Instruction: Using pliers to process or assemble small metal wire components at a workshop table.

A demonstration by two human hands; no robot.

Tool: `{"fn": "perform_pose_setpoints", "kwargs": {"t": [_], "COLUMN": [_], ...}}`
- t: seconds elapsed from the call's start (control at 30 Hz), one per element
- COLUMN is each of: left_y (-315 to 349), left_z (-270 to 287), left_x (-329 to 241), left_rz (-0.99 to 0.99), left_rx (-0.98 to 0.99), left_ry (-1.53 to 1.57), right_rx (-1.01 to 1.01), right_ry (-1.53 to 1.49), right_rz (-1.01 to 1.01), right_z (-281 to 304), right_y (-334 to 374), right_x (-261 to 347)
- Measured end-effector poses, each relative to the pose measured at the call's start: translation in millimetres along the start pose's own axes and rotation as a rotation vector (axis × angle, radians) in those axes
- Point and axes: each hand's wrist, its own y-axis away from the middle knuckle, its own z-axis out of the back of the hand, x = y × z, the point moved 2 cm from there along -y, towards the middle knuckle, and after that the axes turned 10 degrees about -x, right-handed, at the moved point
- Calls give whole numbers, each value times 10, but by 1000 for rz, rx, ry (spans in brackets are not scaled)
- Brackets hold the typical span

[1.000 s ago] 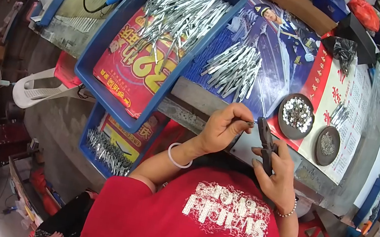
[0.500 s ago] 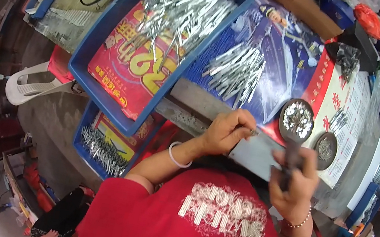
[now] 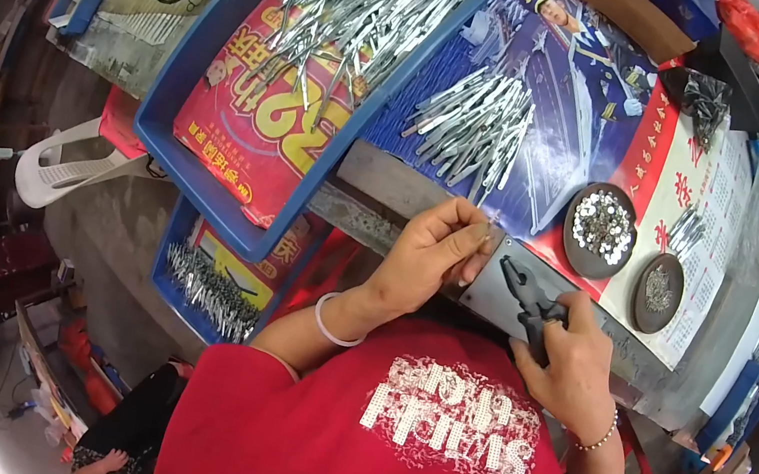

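My right hand (image 3: pixel 573 358) is wrapped around black-handled pliers (image 3: pixel 531 297). Their dark jaws point up and left over a grey metal plate (image 3: pixel 489 292) at the table's near edge. To the left, my left hand (image 3: pixel 438 252) is closed, thumb and fingertips pinched on something too small to make out. Just beyond it, a loose pile of flat silver metal strips (image 3: pixel 477 127) lies on a printed poster. A round brown dish (image 3: pixel 587 268) of small shiny discs stands beyond the pliers. Right of it is a smaller dish (image 3: pixel 642 309) of tiny metal pieces.
A large blue tray (image 3: pixel 148 123) full of similar strips stands at the left, with a lower blue tray (image 3: pixel 158 271) of small metal parts below. More strips (image 3: pixel 686 230) lie behind the small dish. A white plastic chair (image 3: pixel 54 180) is at the far left. Another person's arm (image 3: pixel 95 469) shows lower left.
My right hand has come down and left from beside the disc dish, bringing the pliers over the metal plate. My left hand has shifted slightly left and stays pinched.
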Motion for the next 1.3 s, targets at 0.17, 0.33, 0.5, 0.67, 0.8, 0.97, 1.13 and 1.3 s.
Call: {"fn": "perform_pose_setpoints", "kwargs": {"t": [0.17,0.33,0.5,0.67,0.8,0.97,1.13,1.3], "left_y": [78,137,150,169,165,164,160,137], "left_z": [-18,-42,-93,-207,-213,-219,-276,-265], "left_x": [22,28,31,-12,-17,-25,-20,2], "left_rz": [92,131,142,113,108,113,129,136], "left_rx": [8,-16,3,-16,5,12,-25,-12], "left_ry": [-31,-49,-93,-133,-171,-191,-194,-209], "right_rx": [50,53,100,87,108,113,103,107], "right_ry": [30,35,39,55,68,75,67,103], "right_rz": [47,73,80,117,116,107,117,110], "right_z": [-40,-23,15,44,76,112,124,74], "right_y": [36,36,62,82,90,99,103,123], "right_x": [-32,-57,-67,-117,-132,-141,-141,-163]}}
